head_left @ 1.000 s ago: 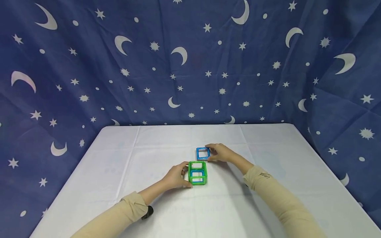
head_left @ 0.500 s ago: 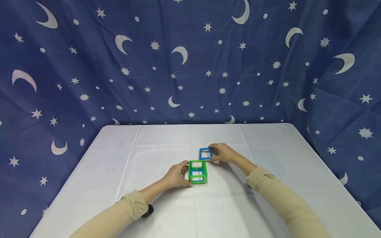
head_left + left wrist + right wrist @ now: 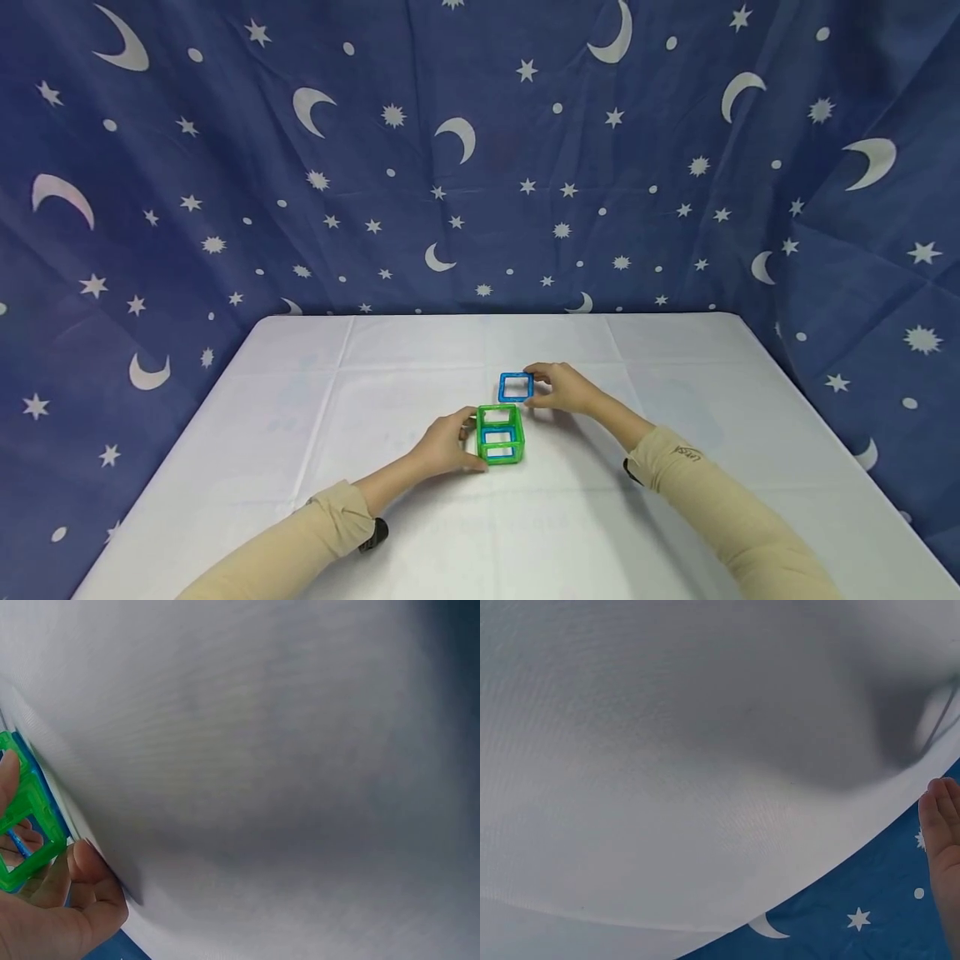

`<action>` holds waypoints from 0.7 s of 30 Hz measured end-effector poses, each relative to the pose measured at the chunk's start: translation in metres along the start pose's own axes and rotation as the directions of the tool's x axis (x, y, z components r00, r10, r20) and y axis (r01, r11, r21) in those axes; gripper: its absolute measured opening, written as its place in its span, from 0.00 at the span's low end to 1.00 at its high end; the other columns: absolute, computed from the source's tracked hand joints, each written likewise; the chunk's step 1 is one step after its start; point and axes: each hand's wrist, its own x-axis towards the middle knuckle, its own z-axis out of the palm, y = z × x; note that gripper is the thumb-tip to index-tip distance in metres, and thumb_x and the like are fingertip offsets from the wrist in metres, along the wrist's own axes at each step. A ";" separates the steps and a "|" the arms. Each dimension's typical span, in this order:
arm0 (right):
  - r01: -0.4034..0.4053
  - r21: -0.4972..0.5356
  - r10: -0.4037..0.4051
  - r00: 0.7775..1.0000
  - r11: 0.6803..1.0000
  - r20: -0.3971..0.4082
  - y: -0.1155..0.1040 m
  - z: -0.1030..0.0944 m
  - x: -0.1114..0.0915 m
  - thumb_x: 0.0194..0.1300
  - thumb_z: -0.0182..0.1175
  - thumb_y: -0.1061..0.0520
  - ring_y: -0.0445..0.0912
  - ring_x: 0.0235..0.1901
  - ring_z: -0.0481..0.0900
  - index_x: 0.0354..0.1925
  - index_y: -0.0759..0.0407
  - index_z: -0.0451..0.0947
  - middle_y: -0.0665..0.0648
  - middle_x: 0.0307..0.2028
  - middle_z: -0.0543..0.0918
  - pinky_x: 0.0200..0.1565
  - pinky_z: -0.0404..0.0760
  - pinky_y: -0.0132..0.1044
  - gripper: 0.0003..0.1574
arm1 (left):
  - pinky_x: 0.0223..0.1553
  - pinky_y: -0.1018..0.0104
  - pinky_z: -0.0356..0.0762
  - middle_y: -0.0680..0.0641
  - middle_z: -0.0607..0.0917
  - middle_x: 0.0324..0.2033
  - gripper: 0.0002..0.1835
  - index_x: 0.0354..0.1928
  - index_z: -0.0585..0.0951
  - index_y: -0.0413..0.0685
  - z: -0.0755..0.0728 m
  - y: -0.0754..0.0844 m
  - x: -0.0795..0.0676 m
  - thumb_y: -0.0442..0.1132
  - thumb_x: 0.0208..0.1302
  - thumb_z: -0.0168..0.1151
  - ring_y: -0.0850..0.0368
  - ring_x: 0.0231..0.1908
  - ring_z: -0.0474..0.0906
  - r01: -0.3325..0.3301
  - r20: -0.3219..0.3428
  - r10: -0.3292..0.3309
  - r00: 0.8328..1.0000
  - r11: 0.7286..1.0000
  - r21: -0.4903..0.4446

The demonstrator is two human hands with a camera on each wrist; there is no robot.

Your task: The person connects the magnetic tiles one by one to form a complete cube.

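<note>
My left hand [image 3: 441, 446] grips the left side of an open-topped box of green magnetic tiles [image 3: 500, 444], thumb at the near side and fingers at the far side. Through the box shows a blue square tile [image 3: 497, 430] at its bottom. Just behind the box, a single blue magnetic tile [image 3: 516, 400] is pinched at its right edge by my right hand [image 3: 567, 390]. In the left wrist view the box's green frame [image 3: 52, 851] sits against the fingers at the left edge. The right wrist view shows part of my right hand [image 3: 943, 832]; the tile is hardly visible there.
A white cloth covers the table [image 3: 390, 358]. Behind it and along both sides hangs a blue curtain [image 3: 487, 208] with moons and stars. A dark object [image 3: 374, 534] shows under the left cuff.
The single blue tile and my right hand have shifted slightly right, then a touch back left. The left hand keeps its grip on the green box, which stays in place.
</note>
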 end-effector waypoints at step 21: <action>0.086 0.082 -0.082 0.995 0.993 -0.048 -0.022 -0.012 -0.013 0.58 0.66 0.51 0.58 0.57 0.76 0.60 0.66 0.69 0.64 0.56 0.78 0.59 0.74 0.49 0.36 | 0.39 0.64 0.73 0.40 0.82 0.47 0.43 0.59 0.70 0.34 -0.003 0.003 0.000 0.37 0.38 0.79 0.56 0.36 0.73 -0.019 -0.009 0.019 1.000 1.000 0.003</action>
